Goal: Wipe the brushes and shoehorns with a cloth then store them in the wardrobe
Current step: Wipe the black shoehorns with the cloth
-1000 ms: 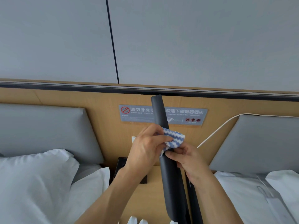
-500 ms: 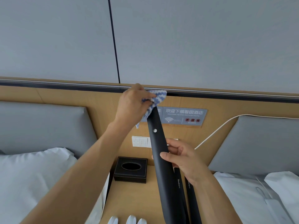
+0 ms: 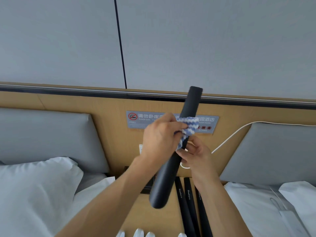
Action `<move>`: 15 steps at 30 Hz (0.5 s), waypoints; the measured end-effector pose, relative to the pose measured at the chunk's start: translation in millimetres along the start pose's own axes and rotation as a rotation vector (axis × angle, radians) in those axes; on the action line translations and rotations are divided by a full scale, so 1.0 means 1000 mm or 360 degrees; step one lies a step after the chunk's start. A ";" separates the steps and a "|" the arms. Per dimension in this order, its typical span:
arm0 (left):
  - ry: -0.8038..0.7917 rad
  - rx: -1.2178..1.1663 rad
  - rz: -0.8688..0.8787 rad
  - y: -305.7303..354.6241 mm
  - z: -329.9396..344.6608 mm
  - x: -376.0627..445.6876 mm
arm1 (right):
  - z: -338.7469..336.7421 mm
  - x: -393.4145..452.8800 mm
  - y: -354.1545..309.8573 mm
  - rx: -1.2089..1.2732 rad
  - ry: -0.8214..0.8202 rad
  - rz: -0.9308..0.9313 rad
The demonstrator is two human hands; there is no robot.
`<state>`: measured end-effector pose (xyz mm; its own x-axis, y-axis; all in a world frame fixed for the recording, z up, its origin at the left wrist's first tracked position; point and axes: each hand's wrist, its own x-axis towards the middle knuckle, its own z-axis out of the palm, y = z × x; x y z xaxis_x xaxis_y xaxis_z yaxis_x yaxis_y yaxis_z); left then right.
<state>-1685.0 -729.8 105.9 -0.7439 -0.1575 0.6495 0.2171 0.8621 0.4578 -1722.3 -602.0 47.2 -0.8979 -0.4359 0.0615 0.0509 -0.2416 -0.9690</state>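
Observation:
A long black shoehorn (image 3: 171, 170) is held up in front of me, tilted with its top end to the right. My right hand (image 3: 199, 157) grips it at the middle. My left hand (image 3: 159, 137) holds a blue-and-white striped cloth (image 3: 187, 128) wrapped round the shoehorn just above my right hand. Three more black shoehorns (image 3: 187, 200) marked "Shoehorn" lie side by side on the wooden nightstand (image 3: 142, 212) below. White bristle tips (image 3: 139, 233) show at the bottom edge.
A wooden headboard panel (image 3: 111, 130) with a grey sign (image 3: 207, 121) stands behind. Grey cushions (image 3: 46, 137) and white pillows (image 3: 34, 190) flank the nightstand on both sides. A white cable (image 3: 230, 135) runs along the right. A black tissue box (image 3: 147, 187) is mostly hidden behind my arm.
My left hand slid the cloth from the shoehorn's top end back down to just above my right hand. The shoehorn has tilted to the right and its lower end has lifted into view.

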 end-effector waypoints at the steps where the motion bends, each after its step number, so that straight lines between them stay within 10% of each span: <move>1: 0.0007 0.0020 -0.0030 0.003 0.003 -0.004 | 0.002 0.000 0.000 0.0069 0.0043 -0.0021; 15: 0.0017 -0.0009 -0.0230 -0.001 0.015 -0.029 | 0.019 -0.003 0.009 0.1042 0.0261 0.0175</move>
<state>-1673.6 -719.1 77.3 -0.7608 -0.2849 0.5831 0.1121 0.8273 0.5504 -1711.2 -619.2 42.4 -0.9243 -0.3635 -0.1162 0.3534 -0.7003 -0.6202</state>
